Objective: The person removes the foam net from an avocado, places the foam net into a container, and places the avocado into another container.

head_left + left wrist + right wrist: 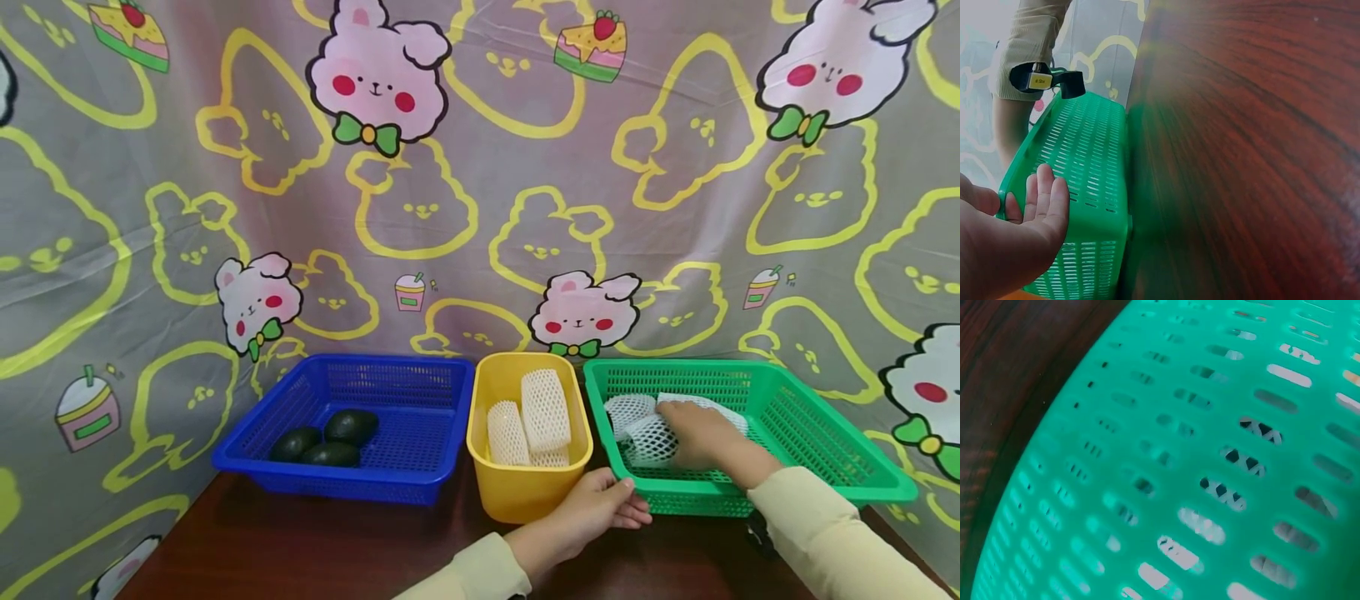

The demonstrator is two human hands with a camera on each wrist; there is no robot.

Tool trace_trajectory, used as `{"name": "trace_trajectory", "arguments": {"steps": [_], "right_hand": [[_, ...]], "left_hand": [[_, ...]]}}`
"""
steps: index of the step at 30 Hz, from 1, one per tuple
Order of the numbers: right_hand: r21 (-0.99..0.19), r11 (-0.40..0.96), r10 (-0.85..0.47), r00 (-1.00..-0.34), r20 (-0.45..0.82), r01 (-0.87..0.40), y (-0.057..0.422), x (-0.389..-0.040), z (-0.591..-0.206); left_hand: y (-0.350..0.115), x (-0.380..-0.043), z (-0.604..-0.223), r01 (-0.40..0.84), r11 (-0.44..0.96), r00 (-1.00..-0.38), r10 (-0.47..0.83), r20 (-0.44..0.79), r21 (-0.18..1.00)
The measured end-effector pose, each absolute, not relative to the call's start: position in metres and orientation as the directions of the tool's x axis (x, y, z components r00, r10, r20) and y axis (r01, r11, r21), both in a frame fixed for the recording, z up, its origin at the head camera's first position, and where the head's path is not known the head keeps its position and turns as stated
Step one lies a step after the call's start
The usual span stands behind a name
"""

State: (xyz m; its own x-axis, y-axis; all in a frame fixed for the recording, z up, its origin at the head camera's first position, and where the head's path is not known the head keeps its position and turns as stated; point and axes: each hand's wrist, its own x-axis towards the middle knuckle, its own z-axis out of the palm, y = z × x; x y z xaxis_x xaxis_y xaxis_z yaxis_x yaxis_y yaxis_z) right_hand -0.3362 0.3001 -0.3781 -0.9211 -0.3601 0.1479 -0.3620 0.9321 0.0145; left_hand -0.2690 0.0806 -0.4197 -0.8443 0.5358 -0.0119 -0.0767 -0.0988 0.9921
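Observation:
In the head view my right hand (701, 437) reaches into the green basket (832, 467), its fingers around the right end of a dark fruit in a white foam net (651, 440). Beside that lie another netted fruit (628, 410) and, behind the hand, a white foam net (720, 408), partly covered. My left hand (596, 508) pinches the basket's near left corner, thumb at the rim and the other fingers along the outer wall, as the left wrist view shows. The right wrist view is filled by the basket's slotted wall (1166, 434), which hides that hand.
A yellow bin (491, 492) holding several white foam nets (545, 412) stands left of the green basket. Further left, a blue basket (360, 479) holds three dark avocados (351, 427). All stand on a dark wooden table (300, 550) before a patterned cloth (450, 250).

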Motion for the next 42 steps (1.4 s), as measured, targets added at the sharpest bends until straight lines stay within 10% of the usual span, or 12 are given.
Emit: {"name": "trace_trajectory", "arguments": {"steps": [42], "right_hand": [[-0.191,0.884,-0.361,-0.883,0.301,-0.427,0.295,-0.278,-0.327]], "left_hand": [[0.051,-0.256,-0.42,0.03,-0.027,-0.785,0.618,0.04,0.999]]}}
